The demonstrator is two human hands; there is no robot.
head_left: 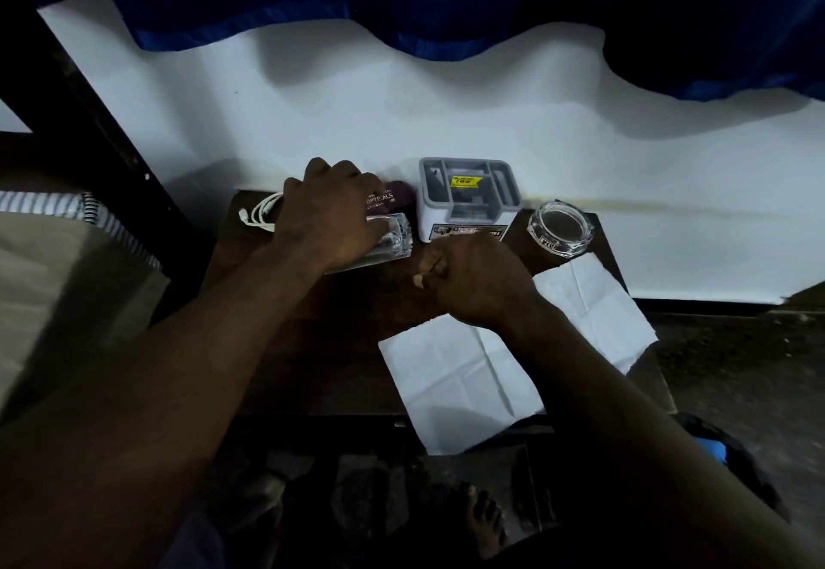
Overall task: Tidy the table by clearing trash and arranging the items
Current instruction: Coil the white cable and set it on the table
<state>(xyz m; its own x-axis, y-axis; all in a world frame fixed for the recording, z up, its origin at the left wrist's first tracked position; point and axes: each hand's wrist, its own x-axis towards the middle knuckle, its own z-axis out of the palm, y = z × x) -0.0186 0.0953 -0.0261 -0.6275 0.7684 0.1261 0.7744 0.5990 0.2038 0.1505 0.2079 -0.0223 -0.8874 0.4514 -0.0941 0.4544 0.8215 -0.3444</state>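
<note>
Left hand (330,220) curls around clear pack (395,238) at table (312,345) back-left beside case (390,200); right hand (473,278) fisted, contents unclear; best slide pack squarely, clear of cable (263,211).

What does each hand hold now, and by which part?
The left hand holds the clear ribbed object, grip over its left end. The right hand: cannot tell.
</note>
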